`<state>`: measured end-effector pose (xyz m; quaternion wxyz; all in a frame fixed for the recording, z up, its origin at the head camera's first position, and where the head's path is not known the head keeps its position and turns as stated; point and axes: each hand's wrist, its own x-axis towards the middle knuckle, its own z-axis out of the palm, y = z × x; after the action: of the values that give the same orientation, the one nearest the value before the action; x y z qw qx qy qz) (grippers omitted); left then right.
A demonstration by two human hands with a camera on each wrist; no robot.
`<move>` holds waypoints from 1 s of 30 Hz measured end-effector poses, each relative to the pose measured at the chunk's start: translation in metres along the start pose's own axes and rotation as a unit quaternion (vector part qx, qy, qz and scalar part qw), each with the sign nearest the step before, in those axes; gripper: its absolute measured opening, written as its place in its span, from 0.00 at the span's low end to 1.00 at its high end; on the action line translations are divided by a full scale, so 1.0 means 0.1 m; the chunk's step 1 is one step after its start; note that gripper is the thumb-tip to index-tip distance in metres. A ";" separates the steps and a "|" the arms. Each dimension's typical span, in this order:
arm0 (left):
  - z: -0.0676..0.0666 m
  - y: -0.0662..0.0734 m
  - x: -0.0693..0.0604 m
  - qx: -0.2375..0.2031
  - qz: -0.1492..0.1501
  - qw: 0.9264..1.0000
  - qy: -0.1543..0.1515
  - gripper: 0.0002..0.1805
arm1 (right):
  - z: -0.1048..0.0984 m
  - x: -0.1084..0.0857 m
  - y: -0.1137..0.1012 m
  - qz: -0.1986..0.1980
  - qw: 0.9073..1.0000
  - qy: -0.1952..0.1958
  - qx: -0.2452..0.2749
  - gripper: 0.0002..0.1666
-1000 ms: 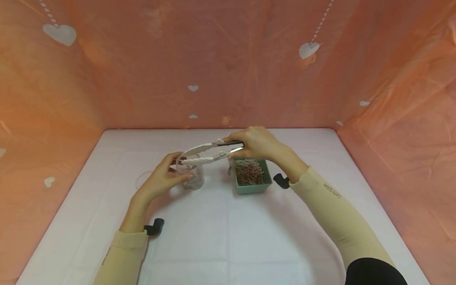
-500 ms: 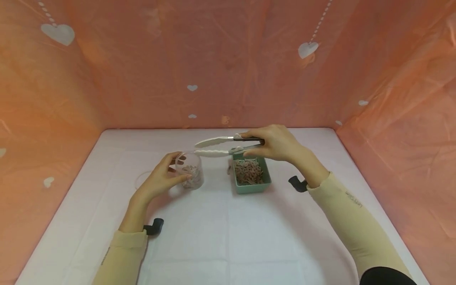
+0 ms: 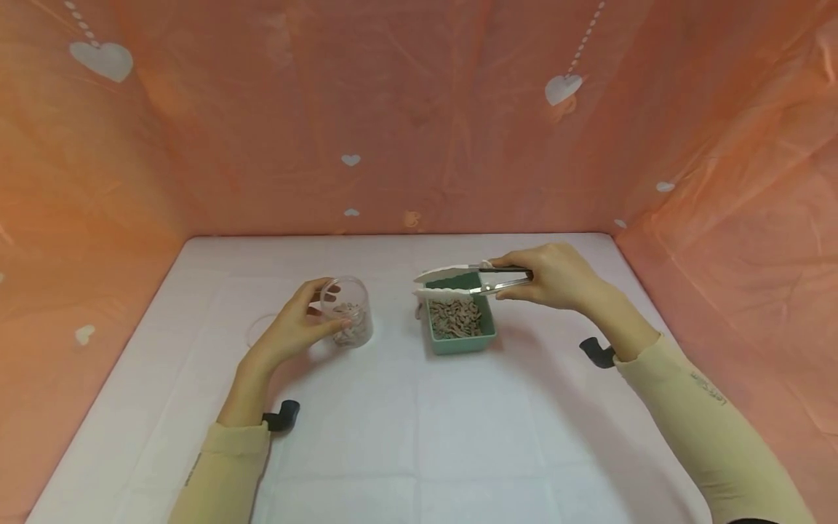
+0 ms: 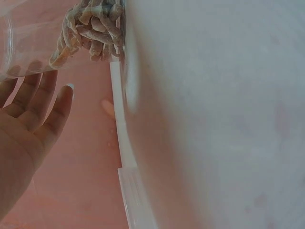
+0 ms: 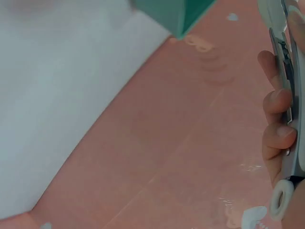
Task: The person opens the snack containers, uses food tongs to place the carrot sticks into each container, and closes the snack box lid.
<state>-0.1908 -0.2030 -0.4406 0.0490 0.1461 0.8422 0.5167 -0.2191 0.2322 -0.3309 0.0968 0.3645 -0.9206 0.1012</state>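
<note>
A clear jar stands upright on the table, holding small brownish pieces. My left hand grips its side, fingers behind and thumb in front. With my right hand I hold metal tongs by their handles; their white tips are parted above the rear of a green container. Similar brownish pieces lie in that container. In the right wrist view, my fingers wrap the tongs' handle, and a corner of the green container shows at the top.
A clear round lid or ring lies left of the jar, partly behind my left hand. Something small and brownish is at the green container's left side. A white cloth covers the table, with orange sheeting behind and beside it.
My right hand has moved right with the tongs, from over the jar to over the green container. The left hand and the jar have stayed in place.
</note>
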 end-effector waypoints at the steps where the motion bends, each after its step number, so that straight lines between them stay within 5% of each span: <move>1: 0.00 0.00 0.00 0.000 -0.001 1.000 0.000 0.44 | 0.00 -0.03 0.01 0.003 1.000 -0.007 -0.006 0.28; 11: 0.01 -0.03 0.02 0.005 0.007 1.000 0.000 0.44 | -0.10 -0.19 0.11 0.029 0.994 -0.094 -0.048 0.33; 19: 0.00 -0.04 0.01 0.008 0.007 1.000 0.000 0.44 | -0.15 -0.16 0.06 0.031 0.988 -0.130 -0.073 0.33; 30: 0.00 -0.03 0.01 0.004 0.008 1.000 0.001 0.44 | 0.02 -0.08 0.04 0.029 0.983 -0.161 -0.082 0.36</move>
<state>-0.1927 -0.2041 -0.4428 0.0431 0.1526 0.8430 0.5140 -0.2163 0.2396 -0.3356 -0.0259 0.3405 -0.9394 -0.0320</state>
